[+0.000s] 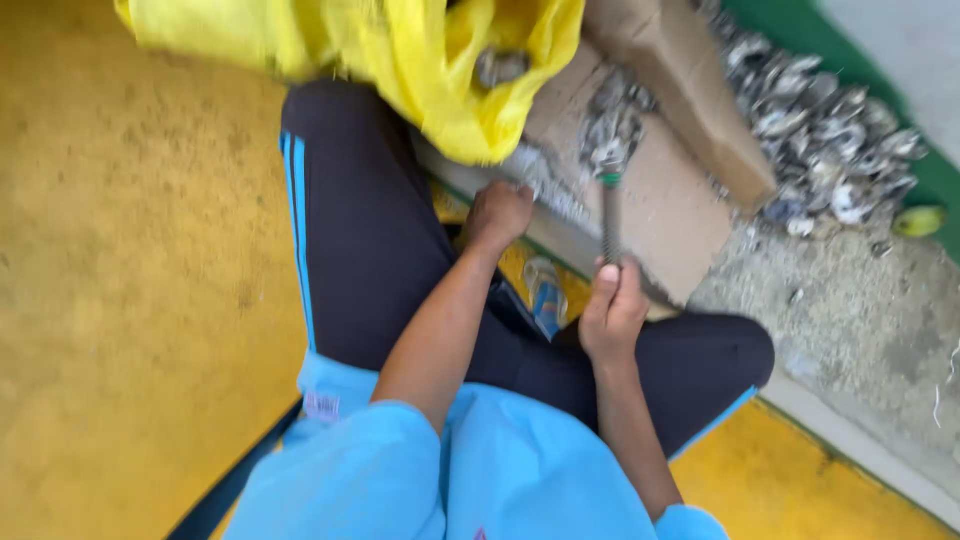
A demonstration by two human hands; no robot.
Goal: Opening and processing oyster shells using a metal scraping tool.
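Note:
My right hand (612, 310) grips the lower end of a thin grey rod-like tool (609, 215) with a green band near its top. The tool's tip rests among a small clump of grey shells (612, 130) on a brown cardboard sheet (680, 200). My left hand (498, 212) is curled, its fingers touching the near edge of the cardboard beside some shell bits; whether it holds anything is hidden. A yellow mesh sack (440, 70) with shells inside lies just above my left hand. I sit with black trousers and a light blue shirt.
A heap of grey shells (830, 130) lies at the upper right on a rough concrete strip (850, 330). A folded cardboard piece (680, 70) leans beside it. The yellow floor (130, 300) spreads to the left. A small yellow-green object (918, 220) lies at the right edge.

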